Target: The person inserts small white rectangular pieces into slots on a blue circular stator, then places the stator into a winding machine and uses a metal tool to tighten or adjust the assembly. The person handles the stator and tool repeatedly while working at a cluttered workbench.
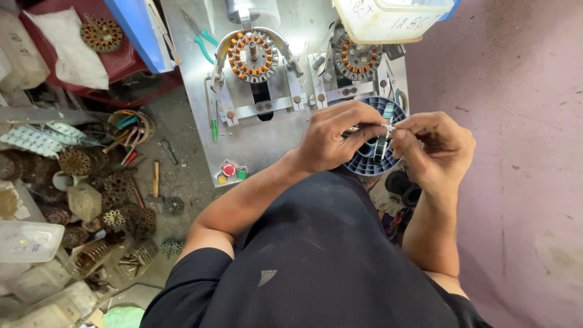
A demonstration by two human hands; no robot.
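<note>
Head view: both hands meet over the front right corner of a grey metal bench [255, 146]. Left hand [331, 136] is curled, fingers bent in, thumb and forefinger pinched on a small pale part [384, 129] (too small to tell what it is). Right hand [434, 149] is also curled tight, fingertips closed on the same part from the other side. The 2 hands touch at the fingertips.

Right under them sits a blue-grey plastic spool [370, 159], ribbed like a wheel, lying flat at the bench's front right edge, partly hidden by the left hand. Whether the part touches the spool, can't tell.

On the bench behind the hands: 2 stators in clamps. Left stator [252, 56] sits mid-bench near the back edge, copper coils around a ring. Right stator [355, 59] is at the back right, partly under a white plastic tub [388, 21]. Green-handled pliers [203, 37] lie near the back left. A screwdriver [213, 124] with a green grip lies along the left edge. 3 buttons [231, 172] (red, yellow, green) are at the front edge.

Floor left of the bench: a heap of rusty stators [115, 206], a tin of tools [130, 127], clear boxes [27, 240]. A red tray [115, 64] with a white cloth [70, 45] is at the far left back. Pink wall [516, 152] runs along the right side.
</note>
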